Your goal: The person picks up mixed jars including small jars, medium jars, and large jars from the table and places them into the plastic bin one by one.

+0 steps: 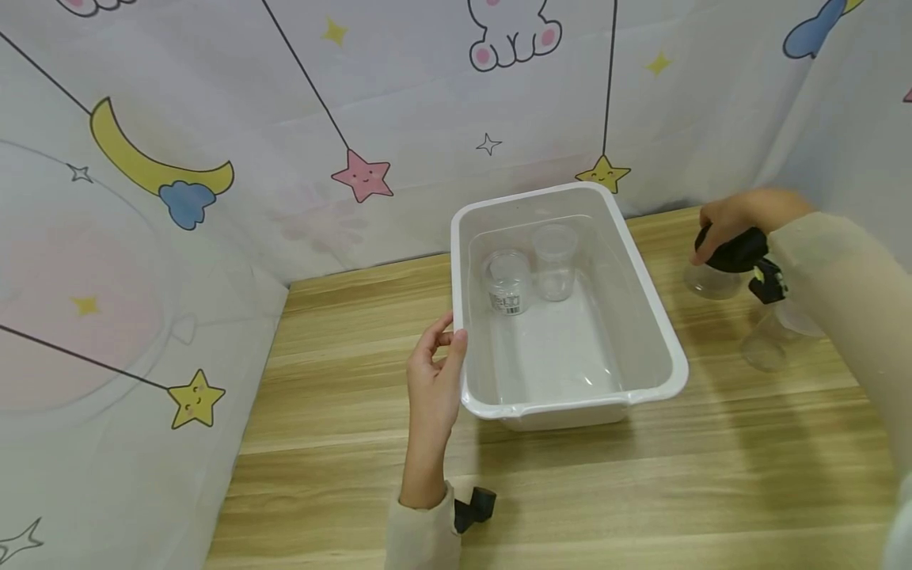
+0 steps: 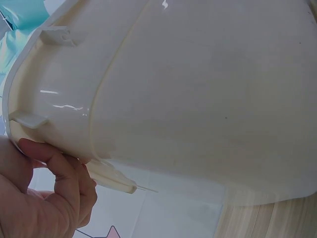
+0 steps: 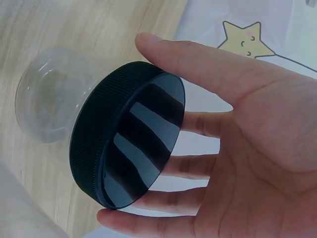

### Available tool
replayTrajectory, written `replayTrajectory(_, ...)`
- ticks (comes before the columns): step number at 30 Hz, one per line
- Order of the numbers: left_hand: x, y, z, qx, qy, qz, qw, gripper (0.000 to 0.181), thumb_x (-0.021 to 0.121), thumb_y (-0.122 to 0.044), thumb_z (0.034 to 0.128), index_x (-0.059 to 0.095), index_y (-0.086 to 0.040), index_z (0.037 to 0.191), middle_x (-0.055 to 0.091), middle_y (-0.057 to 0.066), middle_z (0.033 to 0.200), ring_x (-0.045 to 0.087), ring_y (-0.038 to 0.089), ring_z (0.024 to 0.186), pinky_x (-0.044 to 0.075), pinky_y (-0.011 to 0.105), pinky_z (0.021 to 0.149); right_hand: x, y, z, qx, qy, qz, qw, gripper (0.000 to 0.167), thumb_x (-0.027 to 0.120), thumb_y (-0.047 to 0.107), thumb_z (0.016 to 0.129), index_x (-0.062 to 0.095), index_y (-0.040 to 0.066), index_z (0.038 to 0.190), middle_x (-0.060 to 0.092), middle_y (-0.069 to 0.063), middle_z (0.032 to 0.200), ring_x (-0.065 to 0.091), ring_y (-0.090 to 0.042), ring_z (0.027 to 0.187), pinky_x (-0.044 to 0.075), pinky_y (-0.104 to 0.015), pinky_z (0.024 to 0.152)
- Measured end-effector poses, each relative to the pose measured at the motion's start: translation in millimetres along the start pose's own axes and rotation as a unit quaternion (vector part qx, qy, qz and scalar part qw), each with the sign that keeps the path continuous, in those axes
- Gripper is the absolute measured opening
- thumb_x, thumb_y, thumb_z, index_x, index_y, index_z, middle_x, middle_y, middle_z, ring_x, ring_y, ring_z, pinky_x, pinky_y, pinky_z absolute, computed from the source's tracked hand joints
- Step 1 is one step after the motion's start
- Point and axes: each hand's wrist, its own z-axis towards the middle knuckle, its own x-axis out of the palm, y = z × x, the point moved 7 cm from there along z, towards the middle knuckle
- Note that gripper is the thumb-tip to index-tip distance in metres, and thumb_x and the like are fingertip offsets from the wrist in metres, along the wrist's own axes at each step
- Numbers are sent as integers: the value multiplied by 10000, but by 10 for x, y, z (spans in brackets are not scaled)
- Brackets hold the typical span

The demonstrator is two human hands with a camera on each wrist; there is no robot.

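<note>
A white tub [image 1: 644, 277] stands on the wooden table. My left hand [image 1: 435, 380] pinches its left rim between thumb and fingers; in the left wrist view the curled fingers of that hand [image 2: 54, 198] lie at the edge of the tub's outer wall [image 2: 198, 99]. To the right of the tub, my right hand [image 1: 734, 222] grips a black lid [image 1: 737, 252] above a clear jar [image 1: 712, 283]. The right wrist view shows the ribbed lid [image 3: 91, 144] between thumb and spread fingers of my right hand [image 3: 267, 129], with the clear jar [image 3: 49, 99] beneath it.
Two clear containers, one with a printed label [image 1: 507, 285] and one taller [image 1: 556, 265], are inside the tub toward its back left. Another clear container [image 1: 769, 344] is on the table beneath my right forearm. A patterned white cloth [image 1: 413, 95] hangs behind the table.
</note>
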Motion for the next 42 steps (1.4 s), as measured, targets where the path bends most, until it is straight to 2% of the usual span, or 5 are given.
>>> replayTrajectory(7, 8, -7, 10, -31, -3, -13, 10000, 374, 607, -184, 1010, 594, -5, 1337, 602, 154, 1004, 645, 173, 642, 574, 298, 621, 2, -94, -5, 377, -100, -168, 9991, 822, 711, 566, 839, 464, -117, 1225, 507, -314, 1129, 500, -452, 1000, 445, -576, 796)
replayTrajectory(17, 17, -2, 11, -5, 4, 10, 10000, 379, 608, -196, 1011, 592, -3, 1337, 604, 156, 1003, 657, 386, 697, 589, 465, 662, 34, -67, 8, 178, -153, -274, 9994, 719, 684, 477, 875, 468, -134, 1186, 513, -307, 1114, 507, -434, 983, 447, -578, 816)
replayTrajectory(26, 19, -2, 16, 22, -9, 43, 10000, 380, 610, -204, 1010, 596, -3, 1332, 605, 159, 998, 652, 380, 697, 588, 451, 660, 14, -97, -5, 467, -262, -446, 9976, 536, 676, 530, 843, 508, 49, 1012, 505, -162, 963, 487, -349, 873, 412, -496, 716)
replayTrajectory(35, 15, 3, 14, -41, -12, 56, 10000, 387, 604, -215, 1013, 591, -12, 1343, 604, 163, 1015, 665, 273, 689, 592, 406, 660, 10, -68, 36, 161, -274, -338, 9989, 443, 659, 408, 853, 500, 17, 987, 515, -141, 914, 508, -305, 819, 445, -408, 653)
replayTrajectory(42, 15, 4, 15, -96, -29, 67, 9999, 391, 603, -221, 1014, 588, -12, 1344, 603, 159, 1017, 667, 359, 723, 591, 452, 674, 3, -65, 51, 73, -227, -182, 9996, 458, 653, 372, 861, 491, -20, 1034, 522, -158, 941, 515, -313, 836, 469, -418, 673)
